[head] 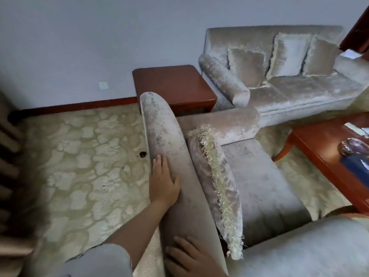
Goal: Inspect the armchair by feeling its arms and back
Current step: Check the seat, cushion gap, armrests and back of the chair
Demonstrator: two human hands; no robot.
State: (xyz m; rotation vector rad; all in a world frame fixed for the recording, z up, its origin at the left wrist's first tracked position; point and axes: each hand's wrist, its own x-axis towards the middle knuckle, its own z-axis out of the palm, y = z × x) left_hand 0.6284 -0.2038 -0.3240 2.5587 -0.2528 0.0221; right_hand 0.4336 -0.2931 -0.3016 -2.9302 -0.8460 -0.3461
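Observation:
A grey velvet armchair [259, 176] stands below me, seen from behind its back. Its rounded back top [169, 132] runs from the upper middle toward the bottom. My left hand [163, 180] lies flat on the outer side of the back top, fingers straight and pointing away from me. My right hand [189, 256] rests on the near end of the back, fingers spread and relaxed. The far arm [235, 122] and the near arm [311, 246] are untouched. A fringed cushion [217, 186] leans against the inside of the back.
A wooden side table [171, 84] stands behind the far arm. A matching sofa [289, 86] with three cushions sits against the wall. A wooden coffee table [329, 148] with objects is at the right. Patterned carpet [79, 166] with a dark stain covers the floor on the left.

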